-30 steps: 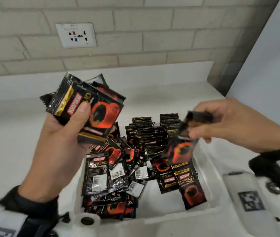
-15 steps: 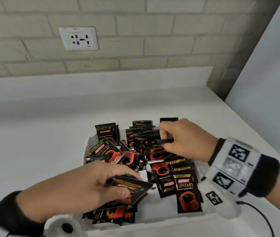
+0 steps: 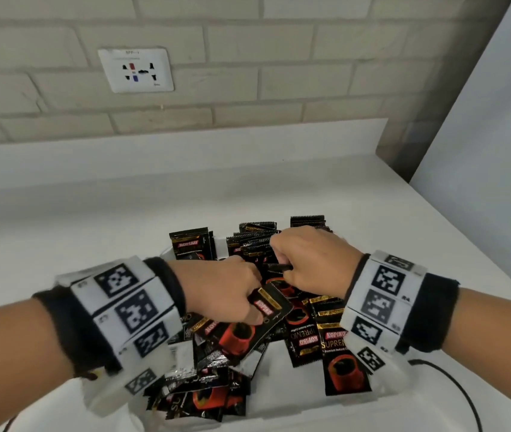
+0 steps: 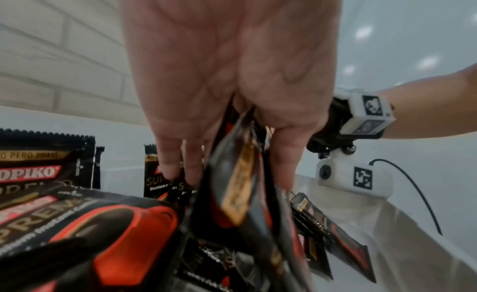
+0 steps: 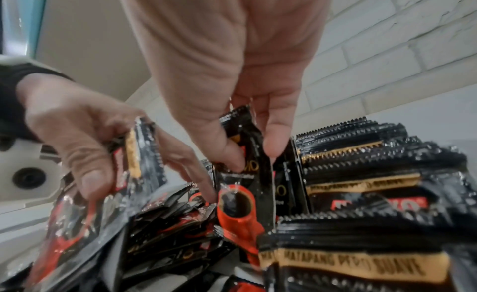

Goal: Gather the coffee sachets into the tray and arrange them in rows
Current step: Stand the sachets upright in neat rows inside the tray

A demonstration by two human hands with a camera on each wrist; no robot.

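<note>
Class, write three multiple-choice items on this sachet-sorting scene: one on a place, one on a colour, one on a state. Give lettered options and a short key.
1. Where do the upright rows of sachets stand?
A. at the tray's far end
B. on the counter outside the tray
C. against the wall socket

2. What colour is the cup printed on the sachets?
A. blue
B. red-orange
C. green

3. What is the right hand doing?
A. resting flat and open
B. pinching one sachet
C. holding a cable

Key: 1 A, the standing packs sit at the far end of the tray; 2 B, the right wrist view shows a red-orange cup; 3 B, thumb and finger pinch the sachet's top, while the left hand grips a bundle.
</note>
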